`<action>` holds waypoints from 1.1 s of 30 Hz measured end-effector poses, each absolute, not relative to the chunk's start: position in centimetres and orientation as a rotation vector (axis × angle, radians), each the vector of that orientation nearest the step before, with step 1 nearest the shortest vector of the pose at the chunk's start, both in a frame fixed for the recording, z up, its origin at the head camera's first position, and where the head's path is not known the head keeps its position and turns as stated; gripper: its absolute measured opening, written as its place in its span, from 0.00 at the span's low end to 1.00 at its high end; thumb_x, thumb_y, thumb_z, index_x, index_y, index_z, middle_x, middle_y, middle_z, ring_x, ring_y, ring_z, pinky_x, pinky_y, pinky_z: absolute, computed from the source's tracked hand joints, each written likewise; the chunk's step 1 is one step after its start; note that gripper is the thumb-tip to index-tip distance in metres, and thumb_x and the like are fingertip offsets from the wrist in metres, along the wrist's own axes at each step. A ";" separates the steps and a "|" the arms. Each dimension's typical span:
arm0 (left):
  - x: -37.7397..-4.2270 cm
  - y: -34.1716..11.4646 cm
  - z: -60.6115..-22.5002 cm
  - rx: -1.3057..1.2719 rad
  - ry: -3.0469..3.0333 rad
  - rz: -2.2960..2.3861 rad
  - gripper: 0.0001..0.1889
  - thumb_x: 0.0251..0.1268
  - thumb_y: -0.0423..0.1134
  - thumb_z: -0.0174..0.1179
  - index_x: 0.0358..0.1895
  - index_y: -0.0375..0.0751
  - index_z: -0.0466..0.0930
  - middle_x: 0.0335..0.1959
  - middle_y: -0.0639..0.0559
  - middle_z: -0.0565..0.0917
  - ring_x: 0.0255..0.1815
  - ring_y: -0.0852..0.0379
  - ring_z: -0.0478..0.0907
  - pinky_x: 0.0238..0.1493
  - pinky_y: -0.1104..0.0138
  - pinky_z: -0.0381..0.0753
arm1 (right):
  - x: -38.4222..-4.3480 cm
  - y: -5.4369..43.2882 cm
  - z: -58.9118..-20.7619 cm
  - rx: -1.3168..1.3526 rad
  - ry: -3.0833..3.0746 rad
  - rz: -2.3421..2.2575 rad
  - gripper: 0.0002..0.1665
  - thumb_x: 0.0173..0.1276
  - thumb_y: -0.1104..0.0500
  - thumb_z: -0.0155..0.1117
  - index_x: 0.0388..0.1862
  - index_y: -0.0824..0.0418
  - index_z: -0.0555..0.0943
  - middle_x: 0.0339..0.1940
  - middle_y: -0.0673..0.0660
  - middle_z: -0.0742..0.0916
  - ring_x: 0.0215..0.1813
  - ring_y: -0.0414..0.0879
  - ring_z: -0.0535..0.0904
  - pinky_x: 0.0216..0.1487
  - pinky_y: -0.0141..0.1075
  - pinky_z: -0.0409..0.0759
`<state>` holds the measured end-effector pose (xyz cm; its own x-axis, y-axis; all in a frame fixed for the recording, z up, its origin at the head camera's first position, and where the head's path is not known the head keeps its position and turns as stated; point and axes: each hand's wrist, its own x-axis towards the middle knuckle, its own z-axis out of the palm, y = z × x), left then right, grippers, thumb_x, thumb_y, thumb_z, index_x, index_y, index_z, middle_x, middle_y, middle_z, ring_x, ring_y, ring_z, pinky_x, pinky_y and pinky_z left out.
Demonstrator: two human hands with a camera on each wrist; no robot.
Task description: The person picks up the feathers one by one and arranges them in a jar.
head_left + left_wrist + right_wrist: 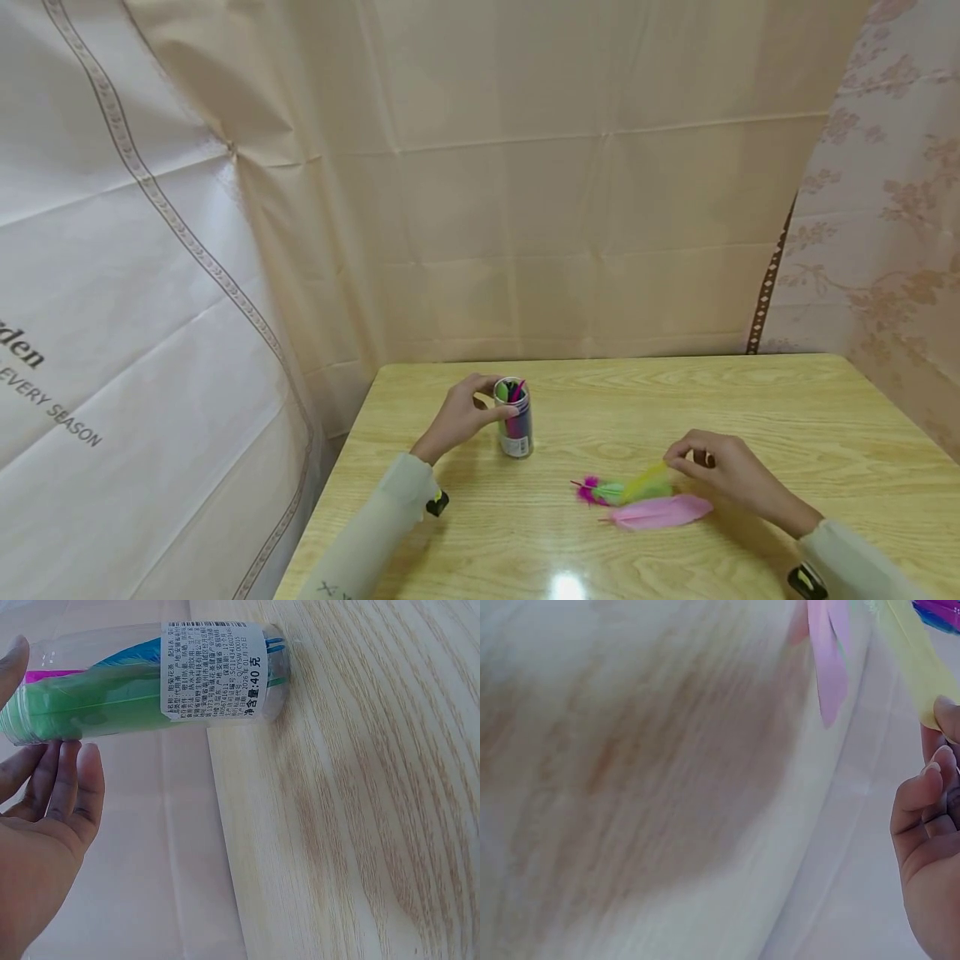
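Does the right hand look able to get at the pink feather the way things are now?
Probably yes: the pink feather lies close to the right hand, with nothing seen covering it. The hand pinches the yellow feather, though, so that would likely need letting go first.

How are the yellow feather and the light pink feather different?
The right hand pinches the yellow feather by one end, while no hand touches the light pink feather. From the head view, the yellow feather looks narrower and the light pink feather looks broader. Both are outside the jar.
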<state>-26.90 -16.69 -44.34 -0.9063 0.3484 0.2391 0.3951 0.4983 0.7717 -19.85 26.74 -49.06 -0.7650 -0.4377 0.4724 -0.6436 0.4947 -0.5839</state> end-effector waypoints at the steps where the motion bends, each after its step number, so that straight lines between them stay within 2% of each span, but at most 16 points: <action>1: -26.9 -16.7 -44.3 -0.663 -2.674 -1.398 0.31 0.61 0.62 0.72 0.65 0.55 0.81 0.51 0.61 0.80 0.53 0.54 0.79 0.49 0.59 0.82 | -19.9 26.7 -48.9 0.919 -2.469 1.131 0.14 0.65 0.69 0.73 0.39 0.48 0.88 0.32 0.44 0.87 0.26 0.34 0.74 0.24 0.30 0.74; 5: -26.9 -16.7 -44.4 -0.661 -2.675 -1.398 0.30 0.61 0.61 0.72 0.65 0.55 0.81 0.50 0.60 0.80 0.53 0.52 0.79 0.49 0.59 0.82 | -20.4 26.4 -48.4 0.906 -2.454 1.116 0.15 0.66 0.69 0.73 0.40 0.47 0.88 0.32 0.44 0.87 0.26 0.34 0.73 0.23 0.30 0.74; 10: -26.8 -16.7 -44.3 -0.660 -2.677 -1.394 0.30 0.61 0.61 0.72 0.64 0.55 0.81 0.50 0.61 0.80 0.52 0.56 0.78 0.49 0.60 0.82 | -20.8 26.1 -47.7 0.908 -2.439 1.096 0.12 0.66 0.68 0.73 0.39 0.50 0.87 0.31 0.47 0.87 0.25 0.34 0.71 0.23 0.30 0.73; 20: -26.9 -16.7 -44.5 -0.654 -2.683 -1.392 0.30 0.61 0.61 0.72 0.65 0.56 0.81 0.51 0.61 0.80 0.51 0.59 0.78 0.49 0.61 0.82 | -21.6 25.1 -46.5 0.897 -2.405 1.089 0.13 0.67 0.68 0.73 0.40 0.48 0.87 0.31 0.38 0.84 0.25 0.35 0.70 0.23 0.30 0.72; 29: -26.8 -16.7 -44.2 -0.646 -2.684 -1.401 0.30 0.61 0.61 0.72 0.65 0.55 0.81 0.51 0.61 0.80 0.52 0.59 0.77 0.50 0.61 0.82 | -22.6 24.5 -45.6 0.884 -2.369 1.091 0.13 0.67 0.67 0.73 0.40 0.48 0.87 0.29 0.44 0.83 0.24 0.35 0.69 0.23 0.29 0.70; 33: -26.8 -16.7 -44.2 -0.644 -2.689 -1.398 0.31 0.61 0.61 0.72 0.65 0.55 0.81 0.51 0.61 0.80 0.52 0.59 0.77 0.50 0.61 0.82 | -23.0 24.2 -45.3 0.894 -2.342 1.076 0.13 0.66 0.68 0.73 0.41 0.49 0.87 0.29 0.43 0.83 0.24 0.35 0.69 0.24 0.28 0.69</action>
<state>-26.78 -16.69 -44.19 -0.9127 0.3412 0.2250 0.3801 0.5064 0.7740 -22.98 24.22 -45.32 -0.7101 -0.3805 0.5924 -0.6973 0.4964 -0.5170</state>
